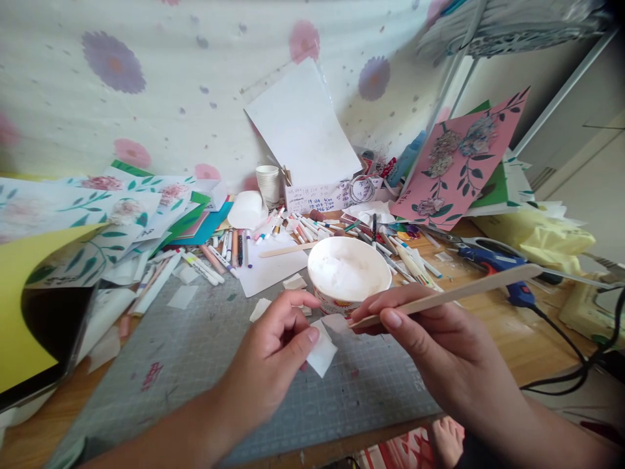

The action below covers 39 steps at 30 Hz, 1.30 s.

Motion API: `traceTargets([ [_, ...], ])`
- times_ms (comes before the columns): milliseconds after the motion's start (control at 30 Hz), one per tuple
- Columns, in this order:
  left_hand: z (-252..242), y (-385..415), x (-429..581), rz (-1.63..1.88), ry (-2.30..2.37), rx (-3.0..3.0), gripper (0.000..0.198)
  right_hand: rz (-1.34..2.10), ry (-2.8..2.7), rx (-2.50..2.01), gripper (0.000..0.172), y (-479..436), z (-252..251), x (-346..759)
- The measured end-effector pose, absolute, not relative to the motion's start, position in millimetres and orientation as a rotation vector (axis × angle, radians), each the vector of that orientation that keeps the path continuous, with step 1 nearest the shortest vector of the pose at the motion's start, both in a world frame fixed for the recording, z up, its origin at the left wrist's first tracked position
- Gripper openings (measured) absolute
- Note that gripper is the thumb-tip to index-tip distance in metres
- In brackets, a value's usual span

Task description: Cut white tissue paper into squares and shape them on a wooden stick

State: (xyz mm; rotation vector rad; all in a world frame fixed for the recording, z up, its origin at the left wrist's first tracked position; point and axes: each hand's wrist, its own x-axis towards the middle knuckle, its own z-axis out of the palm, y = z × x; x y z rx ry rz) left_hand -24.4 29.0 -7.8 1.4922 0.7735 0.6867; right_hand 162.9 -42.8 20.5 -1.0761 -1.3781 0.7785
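Note:
My left hand point(278, 348) pinches a small white paper piece point(323, 355) between thumb and fingers, above the cutting mat. In my right hand point(434, 339) is a flat wooden craft stick point(454, 292), held slantwise with its lower tip close to the paper. Another pale scrap shows at that tip; whether it is part of the same paper I cannot tell. Just beyond both hands stands a white paper bowl point(349, 267) with white material inside. Several small paper squares point(294, 281) lie on the mat beside the bowl, partly behind my left fingers.
A grey cutting mat point(195, 365) covers the desk's front. Markers point(234, 251) crowd the back, near stacked paper cups point(268, 185). On the right lie a blue glue gun point(502, 264) with its cable and a pink flower picture point(469, 159). A yellow sheet point(29, 326) stands at left.

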Motion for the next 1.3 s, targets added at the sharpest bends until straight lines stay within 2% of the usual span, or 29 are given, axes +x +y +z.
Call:
traceTargets([
  [233, -2.7, 26.5, -21.6, 0.579, 0.627, 1.378, 0.025, 0.913, -1.36, -1.055, 0.014, -44.9, 16.5, 156.0],
  [400, 1.0, 27.4, -19.5, 0.555, 0.621, 1.294, 0.013, 1.025, -1.25, -1.015, 0.013, -43.1, 14.5, 155.1],
  [533, 1.2, 29.0, -19.9, 0.571, 0.612, 1.255, 0.014, 1.127, -1.145, -0.904, 0.011, -41.9, 13.6, 156.7],
  [800, -0.5, 29.1, -21.6, 0.58, 0.57, 1.274, 0.012, 1.022, -1.286, -0.949, 0.011, -43.4, 18.4, 162.0],
  [1300, -0.8, 29.5, -24.6, 0.55, 0.606, 1.4, 0.012, 1.067, -1.339, -0.997, 0.01, -44.4, 18.5, 161.1],
])
